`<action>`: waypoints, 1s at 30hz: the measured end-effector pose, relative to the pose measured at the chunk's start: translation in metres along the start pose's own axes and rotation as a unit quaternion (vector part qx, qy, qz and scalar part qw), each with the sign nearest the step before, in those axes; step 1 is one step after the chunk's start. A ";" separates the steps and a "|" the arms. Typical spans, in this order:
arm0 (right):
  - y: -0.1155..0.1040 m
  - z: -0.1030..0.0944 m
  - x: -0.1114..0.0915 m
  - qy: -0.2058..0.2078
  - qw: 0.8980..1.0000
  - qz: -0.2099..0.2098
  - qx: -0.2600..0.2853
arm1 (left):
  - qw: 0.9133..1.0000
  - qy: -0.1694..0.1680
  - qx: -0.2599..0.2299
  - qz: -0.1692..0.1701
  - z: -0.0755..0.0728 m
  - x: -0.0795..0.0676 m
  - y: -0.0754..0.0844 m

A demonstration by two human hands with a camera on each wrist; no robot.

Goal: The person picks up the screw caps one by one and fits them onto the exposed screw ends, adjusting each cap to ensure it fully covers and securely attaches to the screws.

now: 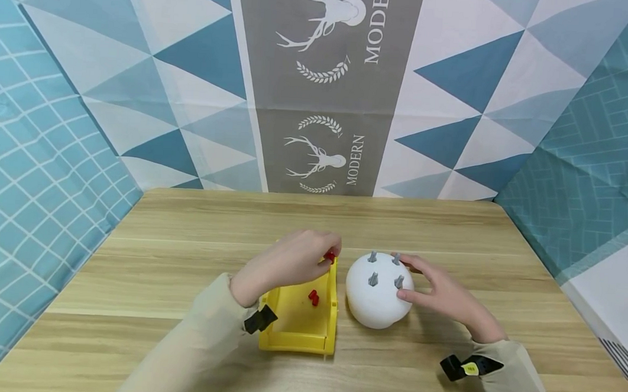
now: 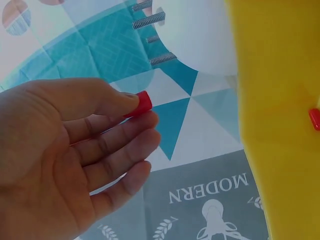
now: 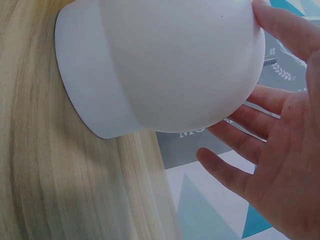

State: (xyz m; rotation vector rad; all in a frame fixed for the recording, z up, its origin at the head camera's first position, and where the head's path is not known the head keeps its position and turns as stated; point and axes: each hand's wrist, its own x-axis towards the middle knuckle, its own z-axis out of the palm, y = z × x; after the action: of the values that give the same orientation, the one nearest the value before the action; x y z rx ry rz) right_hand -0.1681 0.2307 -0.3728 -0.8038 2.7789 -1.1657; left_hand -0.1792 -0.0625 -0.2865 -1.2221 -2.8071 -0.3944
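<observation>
My left hand [image 1: 292, 259] is above the far right part of a yellow bin [image 1: 298, 341], pinching a small red cap [image 2: 145, 102] between thumb and index finger. Its other fingers are loosely bent in the left wrist view. A white rounded dome [image 1: 377, 309] stands right of the bin, with several threaded metal studs [image 1: 373, 279] sticking up from its top. Against the right side of this dome rests my right hand [image 1: 442, 290], thumb and fingers spread and fairly straight. Two more red pieces [image 1: 313, 295] lie on the bin's floor.
The wooden table [image 1: 180, 307] carries the bin and the dome. Behind it hangs a patterned cloth [image 1: 192, 83], with blue tiled cloth [image 1: 34, 146] on the left and a teal one [image 1: 604, 140] on the right.
</observation>
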 end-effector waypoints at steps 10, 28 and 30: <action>0.000 0.000 0.000 -0.002 1.000 0.006 0.006 | 0.999 0.033 -0.012 0.009 0.002 0.013 0.006; 0.001 0.001 0.001 -0.015 1.000 0.007 0.019 | 0.999 0.036 -0.029 0.023 0.008 0.037 0.017; 0.002 0.000 0.001 -0.013 1.000 0.007 0.020 | 0.998 0.041 -0.028 0.029 0.009 0.039 0.018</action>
State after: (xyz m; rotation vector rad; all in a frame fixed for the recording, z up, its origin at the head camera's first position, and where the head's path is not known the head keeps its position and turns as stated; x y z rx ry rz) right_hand -0.1695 0.2312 -0.3737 -0.7899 2.7276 -1.1952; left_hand -0.1926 -0.0206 -0.2850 -1.2642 -2.7034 -0.5099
